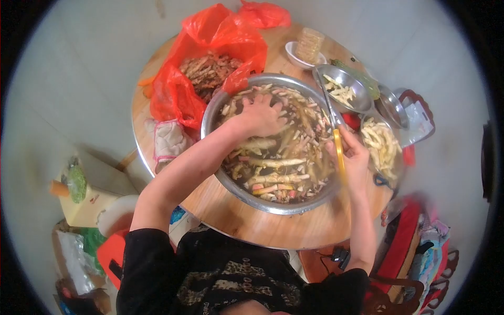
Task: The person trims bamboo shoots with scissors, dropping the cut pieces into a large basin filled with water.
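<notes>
A large metal basin [287, 210] on the round table holds murky water with pale, pink-tipped, ginger-like root pieces [278, 178] and many small trimmings. My left hand [261, 116] reaches into the far left part of the basin, fingers spread among the floating bits, with nothing seen gripped. At the basin's right rim, my right hand [353, 155] is closed around what look like scissors [338, 149] with a yellow handle. Their long, thin blades point away from me, over the rim. The fingertips of this hand are partly hidden behind the handle.
Brown, unpeeled roots [209, 71] fill a red plastic bag [173, 79] behind left. Pale peeled pieces lie in a metal bowl [358, 86] and in a heap [380, 143] at right. A glove [169, 139] rests by the left table edge [140, 131]. A noodle-like block [309, 45] stands in a white dish.
</notes>
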A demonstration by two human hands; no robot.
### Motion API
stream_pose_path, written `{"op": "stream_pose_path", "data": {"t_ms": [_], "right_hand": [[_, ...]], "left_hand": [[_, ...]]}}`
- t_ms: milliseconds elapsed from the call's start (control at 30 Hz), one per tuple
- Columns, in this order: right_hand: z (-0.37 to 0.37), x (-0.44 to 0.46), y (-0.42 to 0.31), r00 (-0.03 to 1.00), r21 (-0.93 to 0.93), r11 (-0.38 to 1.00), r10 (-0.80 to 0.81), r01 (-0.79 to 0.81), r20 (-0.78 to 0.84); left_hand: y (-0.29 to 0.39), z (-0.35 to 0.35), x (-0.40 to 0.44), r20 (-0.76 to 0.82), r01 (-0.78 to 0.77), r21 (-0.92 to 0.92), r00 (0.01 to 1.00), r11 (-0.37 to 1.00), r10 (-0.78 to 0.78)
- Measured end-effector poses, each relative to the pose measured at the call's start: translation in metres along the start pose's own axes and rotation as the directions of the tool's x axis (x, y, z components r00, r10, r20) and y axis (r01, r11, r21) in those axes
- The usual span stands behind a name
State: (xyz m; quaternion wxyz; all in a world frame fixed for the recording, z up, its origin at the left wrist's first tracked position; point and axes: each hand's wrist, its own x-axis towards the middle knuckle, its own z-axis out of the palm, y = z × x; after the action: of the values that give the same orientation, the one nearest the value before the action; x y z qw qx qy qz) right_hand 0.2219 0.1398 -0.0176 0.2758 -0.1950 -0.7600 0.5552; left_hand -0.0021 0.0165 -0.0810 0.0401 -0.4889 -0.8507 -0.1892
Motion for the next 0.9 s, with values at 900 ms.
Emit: {"op": "stream_pose_path", "data": {"t_ms": [900], "right_hand": [[0.004,0.009,0.034,0.984,0.084,0.982,-0.166,0.172,-0.07]], "left_hand": [[0.009,-0.049,0.014,0.021,-0.096,-0.036,0.995,0.995,0.097]]}}
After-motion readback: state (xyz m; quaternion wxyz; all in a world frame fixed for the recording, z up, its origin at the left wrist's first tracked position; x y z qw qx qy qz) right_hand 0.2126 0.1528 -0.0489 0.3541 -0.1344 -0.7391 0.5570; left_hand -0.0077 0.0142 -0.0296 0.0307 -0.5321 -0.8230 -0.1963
